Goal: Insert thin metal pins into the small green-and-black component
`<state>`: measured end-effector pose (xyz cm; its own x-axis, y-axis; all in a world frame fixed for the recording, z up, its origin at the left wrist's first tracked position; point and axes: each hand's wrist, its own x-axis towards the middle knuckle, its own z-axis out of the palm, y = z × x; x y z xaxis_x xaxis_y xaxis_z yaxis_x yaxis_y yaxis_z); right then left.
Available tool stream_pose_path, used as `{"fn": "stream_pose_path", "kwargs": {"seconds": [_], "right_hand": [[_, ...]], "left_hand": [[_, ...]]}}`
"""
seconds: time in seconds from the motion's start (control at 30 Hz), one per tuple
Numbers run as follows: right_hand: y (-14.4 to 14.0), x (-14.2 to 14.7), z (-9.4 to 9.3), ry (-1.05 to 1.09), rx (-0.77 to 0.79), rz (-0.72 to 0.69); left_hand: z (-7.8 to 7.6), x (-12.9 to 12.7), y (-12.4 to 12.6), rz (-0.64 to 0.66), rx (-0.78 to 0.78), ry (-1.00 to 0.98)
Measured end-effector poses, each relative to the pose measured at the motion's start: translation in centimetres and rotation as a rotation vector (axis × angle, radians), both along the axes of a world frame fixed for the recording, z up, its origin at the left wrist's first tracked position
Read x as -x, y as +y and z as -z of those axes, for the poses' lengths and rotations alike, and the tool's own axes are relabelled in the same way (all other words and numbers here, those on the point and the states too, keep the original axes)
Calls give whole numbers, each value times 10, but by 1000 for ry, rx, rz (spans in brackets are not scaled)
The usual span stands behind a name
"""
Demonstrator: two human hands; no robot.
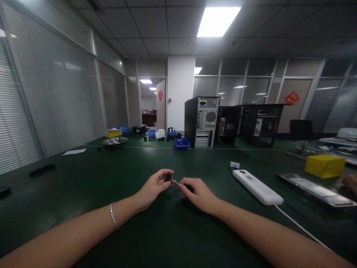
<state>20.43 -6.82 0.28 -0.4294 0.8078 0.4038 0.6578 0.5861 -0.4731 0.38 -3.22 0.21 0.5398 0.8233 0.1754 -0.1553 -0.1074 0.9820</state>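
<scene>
Dark green bench (83, 193). Left hand (152, 188) fingers pinch small black part (169, 178); right hand (196, 193) pinches its thin pin (176, 182). Looks light, fiddly; hold the body.

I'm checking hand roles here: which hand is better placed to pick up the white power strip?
Right, probably. The power strip lies on the table at the right hand's side; the left hand pinches a small black part, farther away.

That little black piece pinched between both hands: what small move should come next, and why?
Probably easing the thin light pin further into the small black part. The left hand pinches the part while the right hand holds the pin's end against it, both above the green table. What it is stays too small to tell.
</scene>
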Motion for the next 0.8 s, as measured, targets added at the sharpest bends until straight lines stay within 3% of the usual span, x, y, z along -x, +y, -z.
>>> {"fn": "stream_pose_path", "kwargs": {"seconds": [0.17, 0.37, 0.6, 0.8], "right_hand": [[-4, 1, -3, -47, -4, 18], [-1, 1, -1, -62, -7, 44], [-1, 0, -2, -41, 3, 40], [1, -2, -1, -48, 14, 45]], "left_hand": [[3, 2, 7, -125, -181, 105], [9, 1, 10, -96, -194, 30], [1, 1, 6, -136, -270, 159], [0, 0, 6, -123, -244, 148]]}}
